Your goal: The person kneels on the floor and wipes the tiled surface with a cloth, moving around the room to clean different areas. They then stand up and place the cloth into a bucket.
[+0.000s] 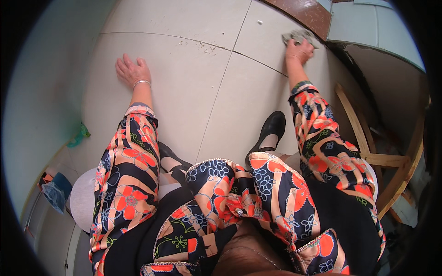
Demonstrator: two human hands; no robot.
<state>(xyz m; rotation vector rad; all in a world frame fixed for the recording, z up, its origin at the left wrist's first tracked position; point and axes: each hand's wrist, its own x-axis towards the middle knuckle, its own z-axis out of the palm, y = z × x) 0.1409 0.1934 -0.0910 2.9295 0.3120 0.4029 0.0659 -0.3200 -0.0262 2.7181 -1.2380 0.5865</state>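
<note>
My right hand (299, 51) grips a crumpled grey-beige cloth (299, 36), which lies against the pale floor tiles (176, 82) at the upper right. Both look slightly blurred. Over at the left, my left hand (133, 71) rests near or on the tiles with its fingers spread and nothing in it. Whether that palm touches the floor cannot be made out. Brown crumbs (206, 47) are scattered along the tile joint between my hands. A small white scrap (259, 22) lies to the left of the cloth.
Red-brown skirting (307, 15) and a pale cabinet panel (355, 27) border the floor at upper right. A wooden frame (385, 159) stands at my right. A pale wall (48, 93), a green plastic scrap (80, 134) and a dustpan-like blue item (58, 188) are on the left.
</note>
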